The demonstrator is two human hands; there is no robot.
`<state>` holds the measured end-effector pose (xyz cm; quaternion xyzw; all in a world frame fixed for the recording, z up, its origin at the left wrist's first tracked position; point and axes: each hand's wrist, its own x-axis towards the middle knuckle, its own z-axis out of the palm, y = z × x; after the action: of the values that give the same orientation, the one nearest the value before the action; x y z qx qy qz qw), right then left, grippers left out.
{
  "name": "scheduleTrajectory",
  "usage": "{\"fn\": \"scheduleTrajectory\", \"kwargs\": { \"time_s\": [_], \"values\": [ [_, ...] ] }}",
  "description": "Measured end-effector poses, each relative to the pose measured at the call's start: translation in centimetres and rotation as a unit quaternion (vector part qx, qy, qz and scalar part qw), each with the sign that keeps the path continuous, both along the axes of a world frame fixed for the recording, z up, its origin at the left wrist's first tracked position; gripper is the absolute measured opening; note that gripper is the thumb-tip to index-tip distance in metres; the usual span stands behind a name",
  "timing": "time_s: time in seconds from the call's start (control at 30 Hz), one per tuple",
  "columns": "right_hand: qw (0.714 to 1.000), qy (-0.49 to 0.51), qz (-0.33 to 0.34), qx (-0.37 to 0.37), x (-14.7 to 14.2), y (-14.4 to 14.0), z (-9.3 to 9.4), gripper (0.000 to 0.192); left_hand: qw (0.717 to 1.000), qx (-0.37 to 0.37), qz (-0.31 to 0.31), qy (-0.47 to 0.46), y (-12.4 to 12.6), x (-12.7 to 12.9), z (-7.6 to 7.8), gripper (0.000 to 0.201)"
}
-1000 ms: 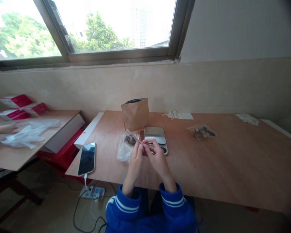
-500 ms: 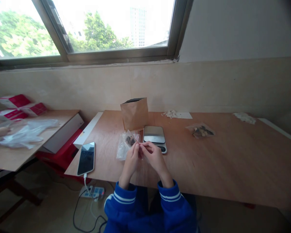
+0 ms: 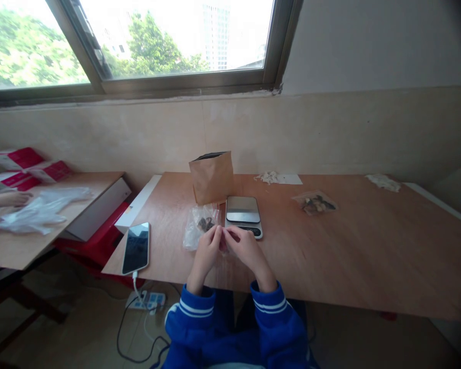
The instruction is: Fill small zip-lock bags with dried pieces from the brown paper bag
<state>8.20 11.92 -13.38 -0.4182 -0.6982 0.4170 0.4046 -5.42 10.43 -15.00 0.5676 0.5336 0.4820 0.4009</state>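
My left hand and my right hand meet over the near edge of the wooden table, fingertips pinched together on the top of a small clear plastic bag, which they largely hide. Just beyond my left hand lies a pile of clear plastic bags with dark pieces in it. A small digital scale with a steel platform sits right behind my right hand. Behind both stands an open brown paper pouch.
A phone on a cable lies at the table's left edge. A filled clear bag lies further right, white scraps near the wall. On the left table, another person's hand rests by plastic bags and red boxes.
My two hands have drawn slightly closer to me and lower, still pinched together on the small bag. The other person's hand at the left has shifted a little.
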Motion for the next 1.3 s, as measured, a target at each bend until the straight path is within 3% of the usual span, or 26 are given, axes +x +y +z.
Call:
{"fn": "scheduleTrajectory", "kwargs": {
  "time_s": [0.13, 0.23, 0.33, 0.53, 0.7, 0.77, 0.97, 1.1, 1.2, 1.3],
  "values": [
    [0.999, -0.015, -0.042, 0.017, 0.0, 0.1, 0.0, 0.029, 1.000, 0.010, -0.006, 0.021, 0.0, 0.3, 0.1, 0.040],
    [0.997, 0.011, -0.075, 0.007, -0.1, 0.3, -0.4, 0.027, 0.999, 0.011, 0.023, 0.041, 0.1, 0.6, 0.0, 0.039],
    [0.996, 0.028, -0.088, 0.003, -0.4, 0.4, -0.9, 0.026, 0.997, 0.004, 0.055, 0.057, 0.3, 0.8, -0.2, 0.039],
    [0.992, 0.039, -0.116, -0.002, -1.0, 0.7, -2.0, 0.026, 0.996, 0.005, 0.063, 0.068, 0.1, 0.9, -0.2, 0.036],
    [0.955, 0.113, -0.269, -0.058, 1.5, 2.1, -3.7, 0.036, 0.996, 0.001, 0.078, 0.048, -0.7, -0.1, 0.4, 0.039],
    [0.939, 0.158, -0.298, -0.069, 2.6, 2.4, -3.9, 0.044, 0.996, 0.003, 0.078, 0.034, -0.8, -0.6, 0.6, 0.040],
    [0.935, 0.213, -0.282, -0.011, 1.8, 1.8, -2.4, 0.047, 0.990, 0.013, 0.088, -0.106, 0.3, -1.4, -0.6, 0.046],
    [0.923, 0.272, -0.273, -0.014, 0.1, 1.9, -1.6, 0.045, 0.973, -0.018, 0.108, -0.203, 2.3, -1.7, -2.6, 0.031],
    [0.916, 0.300, -0.265, -0.031, -0.8, 2.9, -1.7, 0.046, 0.951, -0.054, 0.065, -0.297, 4.4, -1.5, -3.8, 0.035],
    [0.920, 0.302, -0.246, -0.046, -1.6, 4.3, -2.1, 0.044, 0.914, -0.075, 0.002, -0.398, 6.6, -0.9, -4.0, 0.043]
  ]
}}
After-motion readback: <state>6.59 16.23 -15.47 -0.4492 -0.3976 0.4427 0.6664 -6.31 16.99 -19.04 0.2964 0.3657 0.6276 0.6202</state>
